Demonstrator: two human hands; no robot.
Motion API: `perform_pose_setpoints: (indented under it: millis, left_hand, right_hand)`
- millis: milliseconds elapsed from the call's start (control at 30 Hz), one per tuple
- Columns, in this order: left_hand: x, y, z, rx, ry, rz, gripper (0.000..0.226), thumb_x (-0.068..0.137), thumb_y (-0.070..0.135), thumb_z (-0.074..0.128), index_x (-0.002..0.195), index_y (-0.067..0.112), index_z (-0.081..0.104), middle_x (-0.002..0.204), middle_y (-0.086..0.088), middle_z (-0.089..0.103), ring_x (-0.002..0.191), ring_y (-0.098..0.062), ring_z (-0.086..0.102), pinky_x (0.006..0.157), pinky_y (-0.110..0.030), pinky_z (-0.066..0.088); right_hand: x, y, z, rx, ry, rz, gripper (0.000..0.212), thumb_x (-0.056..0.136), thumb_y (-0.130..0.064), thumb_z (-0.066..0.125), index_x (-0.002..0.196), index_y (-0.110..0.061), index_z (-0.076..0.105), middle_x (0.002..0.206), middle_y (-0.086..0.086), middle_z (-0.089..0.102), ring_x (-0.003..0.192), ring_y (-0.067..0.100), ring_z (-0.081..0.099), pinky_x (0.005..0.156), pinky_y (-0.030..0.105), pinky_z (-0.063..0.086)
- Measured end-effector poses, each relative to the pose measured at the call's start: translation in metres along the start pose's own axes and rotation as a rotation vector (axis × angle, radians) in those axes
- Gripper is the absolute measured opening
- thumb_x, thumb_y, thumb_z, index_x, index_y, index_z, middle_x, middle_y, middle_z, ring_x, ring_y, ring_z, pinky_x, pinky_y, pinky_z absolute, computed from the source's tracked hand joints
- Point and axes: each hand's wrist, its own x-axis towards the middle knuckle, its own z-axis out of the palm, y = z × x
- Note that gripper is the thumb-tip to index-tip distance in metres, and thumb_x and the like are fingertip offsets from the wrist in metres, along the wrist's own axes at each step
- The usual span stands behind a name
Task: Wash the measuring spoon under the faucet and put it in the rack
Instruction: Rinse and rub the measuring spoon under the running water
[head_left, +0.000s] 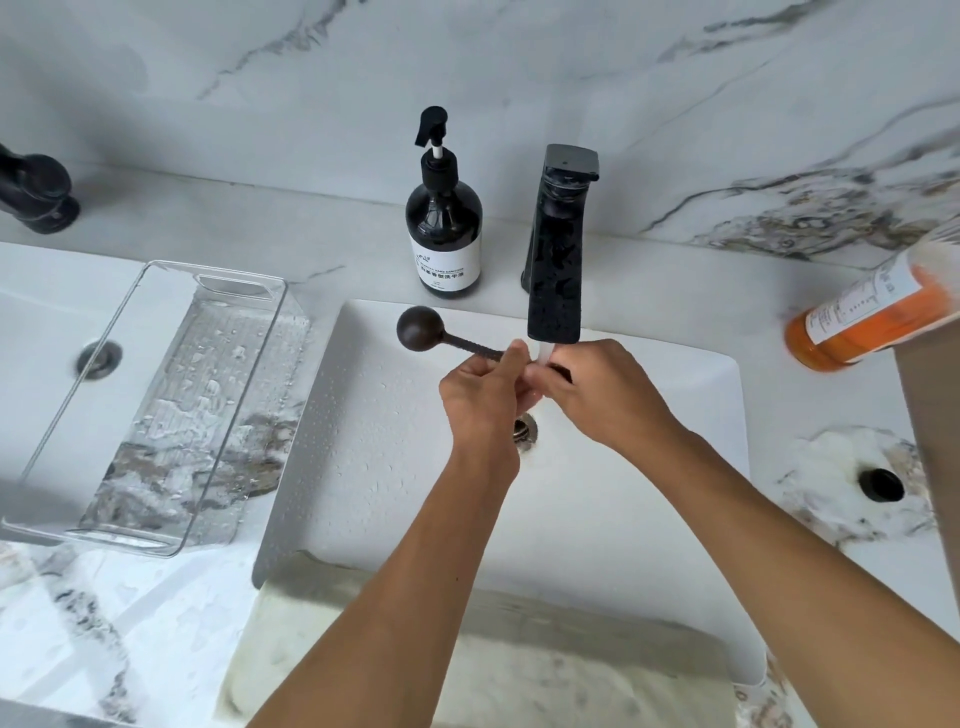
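The measuring spoon (422, 328) is dark brown, with a round bowl pointing left and a ribbed handle. Both hands hold it over the white sink (649, 499). My left hand (480, 397) grips the handle near its middle. My right hand (605, 395) closes on the handle's far end, right under the black faucet (558, 249), where water runs down onto my fingers. The handle's end is mostly hidden by my fingers. The clear plastic rack (156, 415) lies left of the sink, wet inside and holding nothing.
A black pump bottle (444, 228) stands behind the sink, left of the faucet. An orange bottle (872, 317) leans at the right edge. A second sink with its drain (98, 358) and a black tap (36, 189) sit far left. A folded towel (493, 660) lies at the sink's front.
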Motion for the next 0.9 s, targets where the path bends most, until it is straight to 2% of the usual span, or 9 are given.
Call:
perform_pose_setpoints:
  millis: [67,200,333,433,500,567,667,733,900]
  left_hand:
    - [-0.001,0.003,0.000,-0.035,0.014,-0.017,0.019,0.091,0.013,0.071,0.080,0.002,0.061,0.062,-0.008,0.071,0.056,-0.015,0.070,0.060,-0.022,0.057]
    - [0.002,0.008,-0.008,-0.041,0.036,-0.008,0.015,0.091,0.012,0.071,0.089,-0.002,0.064,0.065,-0.013,0.071,0.055,-0.019,0.067,0.060,-0.023,0.057]
    - [0.001,0.009,-0.009,-0.063,0.076,-0.018,0.014,0.091,0.012,0.071,0.090,0.001,0.063,0.064,-0.014,0.069,0.055,-0.020,0.067,0.058,-0.025,0.059]
    - [0.006,0.013,-0.013,-0.072,0.083,-0.005,0.016,0.092,0.013,0.070,0.086,0.001,0.061,0.061,-0.011,0.065,0.052,-0.020,0.061,0.057,-0.024,0.056]
    - [0.005,0.014,-0.014,-0.080,0.049,0.022,0.016,0.094,0.014,0.068,0.087,0.003,0.060,0.065,-0.011,0.064,0.053,-0.017,0.058,0.060,-0.023,0.055]
    - [0.004,0.012,-0.013,-0.101,0.021,0.045,0.013,0.096,0.013,0.065,0.092,0.003,0.059,0.070,-0.013,0.065,0.056,-0.015,0.060,0.063,-0.023,0.055]
    - [0.006,0.013,-0.013,-0.104,0.001,0.072,0.012,0.096,0.013,0.064,0.095,0.002,0.059,0.075,-0.012,0.065,0.061,-0.014,0.064,0.067,-0.024,0.056]
    - [0.006,0.011,-0.014,-0.092,-0.007,0.085,0.013,0.097,0.012,0.063,0.094,0.000,0.061,0.077,-0.013,0.065,0.063,-0.016,0.063,0.068,-0.025,0.055]
    - [0.003,0.003,-0.015,-0.108,-0.037,0.101,0.016,0.099,0.007,0.058,0.083,0.003,0.061,0.077,-0.012,0.064,0.070,-0.021,0.059,0.073,-0.030,0.054]
  right_hand:
    - [0.000,-0.002,-0.001,-0.038,-0.050,-0.039,0.025,0.096,-0.036,0.055,0.081,-0.018,0.063,0.067,0.000,0.056,0.067,0.027,0.055,0.059,0.037,0.044]
    - [0.003,-0.004,-0.004,0.061,-0.268,-0.070,0.012,0.098,-0.013,0.050,0.088,-0.011,0.055,0.080,0.006,0.058,0.073,0.030,0.055,0.060,0.037,0.042]
    - [0.006,-0.007,-0.003,0.029,-0.232,-0.034,0.013,0.098,-0.027,0.057,0.093,-0.015,0.060,0.077,0.005,0.061,0.070,0.025,0.058,0.058,0.037,0.044]
    - [0.005,-0.006,-0.007,0.327,-0.338,-0.020,0.017,0.101,-0.008,0.047,0.107,-0.010,0.063,0.079,0.002,0.062,0.060,0.013,0.059,0.054,0.024,0.045]
    - [0.005,-0.007,-0.010,0.589,-0.338,0.031,0.021,0.100,0.002,0.043,0.111,0.001,0.062,0.076,0.005,0.060,0.054,0.012,0.056,0.052,0.022,0.048]
    - [0.007,-0.007,-0.011,0.682,-0.238,0.095,0.013,0.101,-0.008,0.051,0.103,0.001,0.062,0.067,0.006,0.060,0.045,0.017,0.049,0.042,0.025,0.042]
    - [0.007,-0.008,-0.007,0.651,-0.187,0.184,0.033,0.102,-0.038,0.050,0.080,-0.013,0.050,0.052,-0.004,0.044,0.043,0.014,0.032,0.038,0.020,0.023]
    - [0.005,-0.008,-0.005,0.732,-0.232,0.238,0.035,0.103,-0.042,0.044,0.078,-0.017,0.044,0.057,-0.003,0.037,0.042,0.010,0.027,0.039,0.020,0.020]
    - [0.004,-0.008,-0.002,0.822,-0.307,0.377,0.038,0.103,-0.043,0.045,0.084,-0.011,0.051,0.059,-0.002,0.032,0.046,0.012,0.022,0.041,0.023,0.017]
